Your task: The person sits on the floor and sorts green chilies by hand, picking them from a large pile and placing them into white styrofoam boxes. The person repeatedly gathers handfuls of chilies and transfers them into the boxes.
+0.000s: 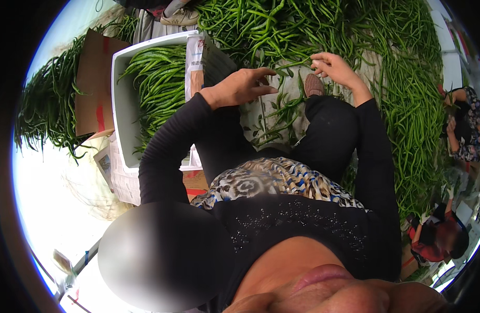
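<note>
Left hand (241, 86), thumb and fingers parted with nothing visible between them, hovered beyond the right edge of the white box (116, 104), where green peppers (161, 78) lay packed toward that edge. Right hand (331, 69) curled near a loose pepper (294, 64); whether it pinched it couldn't be told. A shifting shoe (314, 85) might have crushed another pepper (301, 83) just beside it.

A black long-sleeved top (315, 221) with glittering studs (348, 229), brown-white-blue animal-print fabric (281, 177) and black trousers (331, 128) span the frame's centre.
</note>
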The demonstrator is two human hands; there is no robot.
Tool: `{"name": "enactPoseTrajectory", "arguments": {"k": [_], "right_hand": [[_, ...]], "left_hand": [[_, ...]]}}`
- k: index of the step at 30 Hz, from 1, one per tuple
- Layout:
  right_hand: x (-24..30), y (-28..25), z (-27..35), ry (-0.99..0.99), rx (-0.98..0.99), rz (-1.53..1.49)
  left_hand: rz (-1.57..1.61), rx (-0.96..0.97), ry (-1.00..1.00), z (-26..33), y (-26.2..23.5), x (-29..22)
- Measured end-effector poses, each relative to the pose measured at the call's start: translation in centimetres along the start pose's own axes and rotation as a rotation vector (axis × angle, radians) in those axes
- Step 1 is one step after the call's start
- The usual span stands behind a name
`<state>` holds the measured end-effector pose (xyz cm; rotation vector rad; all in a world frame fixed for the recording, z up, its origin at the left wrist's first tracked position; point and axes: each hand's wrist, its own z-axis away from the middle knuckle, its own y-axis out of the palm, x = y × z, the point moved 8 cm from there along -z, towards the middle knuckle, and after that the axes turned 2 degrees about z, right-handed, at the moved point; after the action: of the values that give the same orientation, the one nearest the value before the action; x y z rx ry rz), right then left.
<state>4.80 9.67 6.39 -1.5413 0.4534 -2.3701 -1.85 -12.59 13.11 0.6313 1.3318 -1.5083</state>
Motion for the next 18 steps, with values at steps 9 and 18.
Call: {"name": "enactPoseTrajectory", "arguments": {"k": [9, 18], "right_hand": [[-17.0, 7.2, -15.4, -0.214, -0.013, 0.645], [-21.9, 10.3, -19.0, -0.228, -0.092, 1.134]], "left_hand": [[0.148, 0.135, -0.455, -7.2, -0.9, 18.5], [-0.556, 0.237, 0.120, -17.9, 11.2, 26.3]]}}
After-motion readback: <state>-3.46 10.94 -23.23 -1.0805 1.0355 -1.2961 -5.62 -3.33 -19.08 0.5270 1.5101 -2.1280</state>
